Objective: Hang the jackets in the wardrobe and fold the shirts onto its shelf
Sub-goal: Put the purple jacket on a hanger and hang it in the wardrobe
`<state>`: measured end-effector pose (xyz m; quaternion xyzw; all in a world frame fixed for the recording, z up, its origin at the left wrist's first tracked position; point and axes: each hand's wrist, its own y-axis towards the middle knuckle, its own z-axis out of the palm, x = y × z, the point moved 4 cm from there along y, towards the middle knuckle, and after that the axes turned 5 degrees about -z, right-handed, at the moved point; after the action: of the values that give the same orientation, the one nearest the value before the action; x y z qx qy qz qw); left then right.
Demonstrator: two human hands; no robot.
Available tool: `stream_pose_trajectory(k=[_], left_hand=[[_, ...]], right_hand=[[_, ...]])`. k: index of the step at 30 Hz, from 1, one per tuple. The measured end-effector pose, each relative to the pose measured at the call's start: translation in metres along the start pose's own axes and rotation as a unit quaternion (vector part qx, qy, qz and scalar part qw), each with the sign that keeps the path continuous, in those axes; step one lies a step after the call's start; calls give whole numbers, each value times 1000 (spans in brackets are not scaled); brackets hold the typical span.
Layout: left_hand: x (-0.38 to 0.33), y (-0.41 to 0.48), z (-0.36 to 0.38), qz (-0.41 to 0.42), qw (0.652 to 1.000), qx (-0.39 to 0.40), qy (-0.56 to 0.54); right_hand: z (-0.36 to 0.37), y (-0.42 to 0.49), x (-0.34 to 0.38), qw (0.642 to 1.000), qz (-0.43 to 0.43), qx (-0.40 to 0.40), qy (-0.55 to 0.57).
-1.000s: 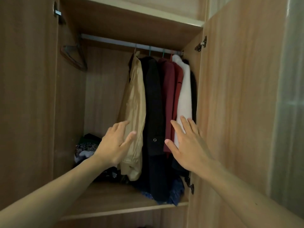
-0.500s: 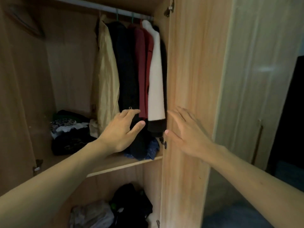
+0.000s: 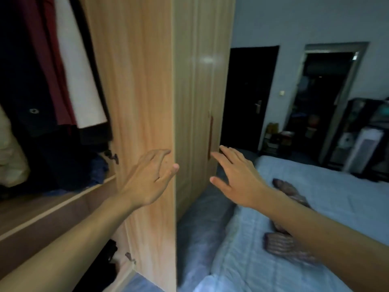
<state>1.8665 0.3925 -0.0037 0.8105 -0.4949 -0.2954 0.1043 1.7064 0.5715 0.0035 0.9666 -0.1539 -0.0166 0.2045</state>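
Both hands are spread and hold nothing. The left hand (image 3: 147, 178) hovers before the open wardrobe door (image 3: 143, 81), and the right hand (image 3: 237, 178) is over the blue bed (image 3: 336, 207). A red jacket (image 3: 48, 70), a white jacket (image 3: 82, 81) and a dark jacket (image 3: 21, 81) hang above the wardrobe shelf (image 3: 42, 207). A brown striped garment (image 3: 280, 245) lies on the bed, under the right forearm.

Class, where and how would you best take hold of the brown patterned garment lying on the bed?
Probably pinch the brown patterned garment at its near end, coming down from above with the right hand: it lies flat on the bed, offering only edges.
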Motion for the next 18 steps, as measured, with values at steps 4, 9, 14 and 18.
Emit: stream_pose_trajectory(k=[4, 9, 14, 18], left_hand=[[-53, 10, 43, 56, 998, 34, -13], [-129, 15, 91, 113, 991, 70, -35], [-210, 11, 138, 136, 985, 96, -53], [-281, 5, 178, 166, 977, 127, -51]], right_hand=[[-20, -59, -49, 998, 69, 1, -12], [-40, -131, -114, 989, 146, -14, -26], [-63, -214, -180, 979, 200, -24, -31], [-86, -283, -239, 969, 244, -28, -39]])
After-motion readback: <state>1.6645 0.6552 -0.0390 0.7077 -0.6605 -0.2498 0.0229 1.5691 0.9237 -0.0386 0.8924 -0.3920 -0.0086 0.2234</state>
